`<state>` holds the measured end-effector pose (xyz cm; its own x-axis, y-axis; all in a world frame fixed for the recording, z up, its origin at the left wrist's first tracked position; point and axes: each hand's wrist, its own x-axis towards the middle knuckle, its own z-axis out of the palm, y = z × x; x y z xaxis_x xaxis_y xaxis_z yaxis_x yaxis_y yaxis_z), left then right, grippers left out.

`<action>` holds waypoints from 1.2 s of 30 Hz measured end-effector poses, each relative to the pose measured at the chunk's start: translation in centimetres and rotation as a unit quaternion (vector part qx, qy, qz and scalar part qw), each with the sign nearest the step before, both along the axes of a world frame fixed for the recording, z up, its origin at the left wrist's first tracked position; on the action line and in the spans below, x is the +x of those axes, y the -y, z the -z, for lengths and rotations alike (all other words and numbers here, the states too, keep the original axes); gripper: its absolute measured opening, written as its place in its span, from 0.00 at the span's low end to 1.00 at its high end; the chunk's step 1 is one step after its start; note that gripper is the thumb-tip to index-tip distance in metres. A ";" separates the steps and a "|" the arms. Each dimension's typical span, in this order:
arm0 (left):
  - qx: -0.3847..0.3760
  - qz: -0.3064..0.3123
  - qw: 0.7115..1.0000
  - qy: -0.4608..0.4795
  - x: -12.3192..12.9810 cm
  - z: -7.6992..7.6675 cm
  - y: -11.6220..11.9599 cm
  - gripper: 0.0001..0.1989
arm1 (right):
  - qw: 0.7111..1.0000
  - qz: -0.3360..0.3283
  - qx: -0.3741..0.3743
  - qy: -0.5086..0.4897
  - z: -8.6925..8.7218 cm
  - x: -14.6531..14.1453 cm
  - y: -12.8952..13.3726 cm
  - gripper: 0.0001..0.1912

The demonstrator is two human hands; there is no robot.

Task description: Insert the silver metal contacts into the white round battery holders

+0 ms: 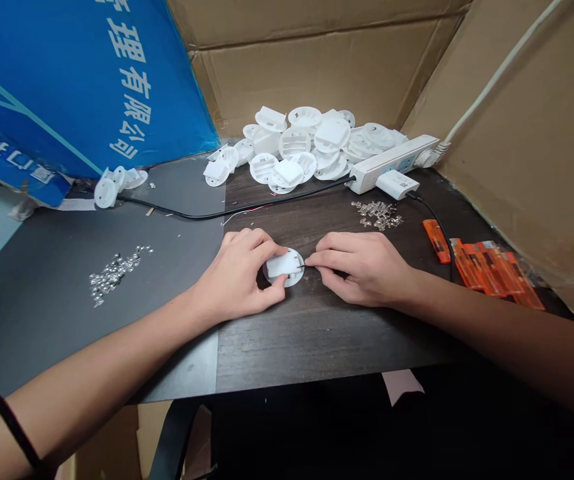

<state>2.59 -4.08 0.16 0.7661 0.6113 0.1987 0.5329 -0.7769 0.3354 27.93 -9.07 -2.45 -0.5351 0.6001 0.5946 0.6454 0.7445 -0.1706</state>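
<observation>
My left hand (247, 270) grips a round white plastic disc (293, 260) by its edge, thumb at the near side and fingers at the far side. The disc rests on the dark wood-patterned table and has a raised rectangular block on its face. To its right, my right hand (361, 267) pinches a thin dark pointed tool, whose tip (303, 266) reaches the disc's right side. Most of that tool is hidden by my fingers, so its kind cannot be made out. Small shiny metal pieces (377, 215) lie beyond my right hand.
A heap of similar white discs (297, 143) lies at the back, with a few more (111, 183) at left. A white power strip (394, 163) holds a charger (397, 185). Orange packets (487, 267) lie at right, silvery metal parts (117, 273) at left. Cardboard walls (317, 80) stand behind.
</observation>
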 end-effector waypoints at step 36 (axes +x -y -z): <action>0.067 0.053 0.996 0.014 -0.4 0.1 -0.2 0.17 | 0.999 -0.034 0.004 0.025 -0.9 0.2 -0.5 0.10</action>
<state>2.22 -3.88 0.02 0.8182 0.4932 0.2956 0.4371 -0.8675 0.2375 28.10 -8.59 -1.52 -0.6041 0.5565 0.5705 0.6006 0.7884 -0.1330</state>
